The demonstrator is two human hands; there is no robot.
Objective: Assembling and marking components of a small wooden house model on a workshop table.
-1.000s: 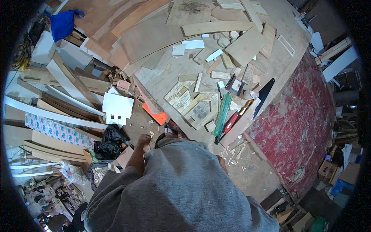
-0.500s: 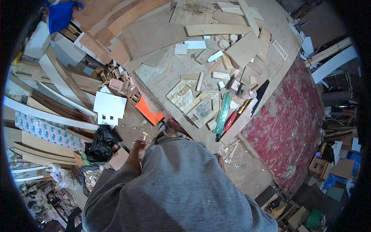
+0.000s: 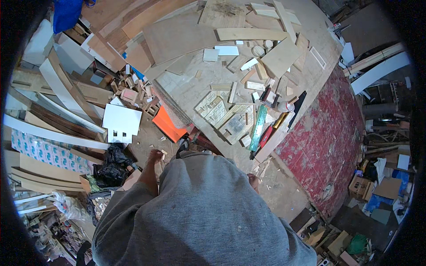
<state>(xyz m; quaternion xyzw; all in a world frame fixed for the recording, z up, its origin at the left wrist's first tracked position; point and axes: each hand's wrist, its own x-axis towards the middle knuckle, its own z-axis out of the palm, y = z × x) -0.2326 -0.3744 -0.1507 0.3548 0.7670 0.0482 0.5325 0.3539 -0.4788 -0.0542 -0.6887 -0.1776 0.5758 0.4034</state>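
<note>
My left hand [image 3: 155, 155] hangs low beside my body on the left, over the littered floor. It is small and dim, and I cannot tell how its fingers lie. Small pale wood scraps [image 3: 163, 154] show beside it. Of my right hand [image 3: 253, 180], only a sliver shows past the grey shirt [image 3: 199, 208]; its fingers are hidden. Ahead stands a worktable [image 3: 179, 95] with a carved pale wood panel [image 3: 211, 107], a green level-like bar [image 3: 258, 128], a red-handled tool [image 3: 266, 136] and a yellow-handled tool [image 3: 280, 119] near its close corner.
An orange panel [image 3: 168, 124] stands by the table's left side, near a white board with square cutouts [image 3: 121, 122]. Curved boards [image 3: 57, 135] and a black plastic bag [image 3: 113, 166] fill the left. A worn red surface [image 3: 321, 144] spreads right; cardboard boxes [image 3: 360, 187] lie beyond.
My left hand has swung a little outward to the left and up, showing more forearm. The view has shifted slightly. The things on the table look unmoved.
</note>
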